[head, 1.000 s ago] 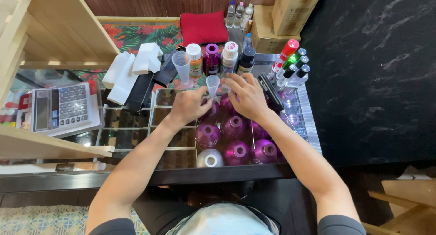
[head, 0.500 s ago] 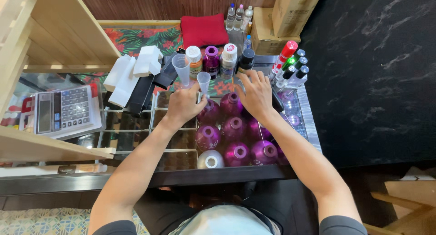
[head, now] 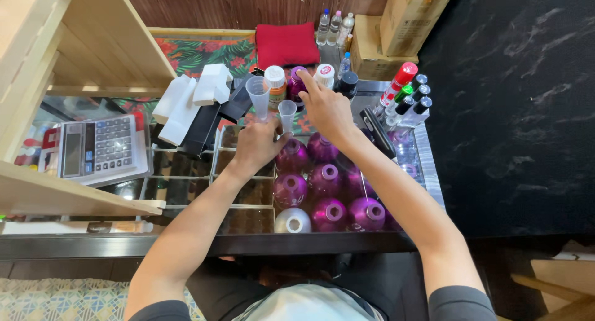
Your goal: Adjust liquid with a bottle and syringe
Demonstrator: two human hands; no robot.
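Observation:
Several round purple bottles [head: 326, 180] and one silver bottle [head: 292, 222] stand in a mirrored compartment tray [head: 245, 219]. My left hand [head: 257, 146] grips the stem of a small clear funnel [head: 287, 112] set in the neck of a purple bottle [head: 291, 155] at the back of the group. My right hand [head: 327, 109] reaches past it with fingers apart, its index fingertip at a purple-capped bottle [head: 297, 80] in the back row. Beside that one stand an orange bottle with a white cap [head: 275, 84], a white-capped bottle [head: 324, 74] and a tall clear measuring cup [head: 258, 95].
A calculator [head: 96, 147] lies at the left under a wooden shelf [head: 80, 200]. White boxes [head: 186, 101], a black box [head: 204, 126], a red cushion [head: 287, 43], cardboard boxes [head: 412, 14] and spray bottles with coloured caps [head: 406, 92] ring the tray. A black marbled wall [head: 514, 110] stands at the right.
My right hand has left the funnel and moved away from me to the back row of bottles. My left hand has stayed at the funnel.

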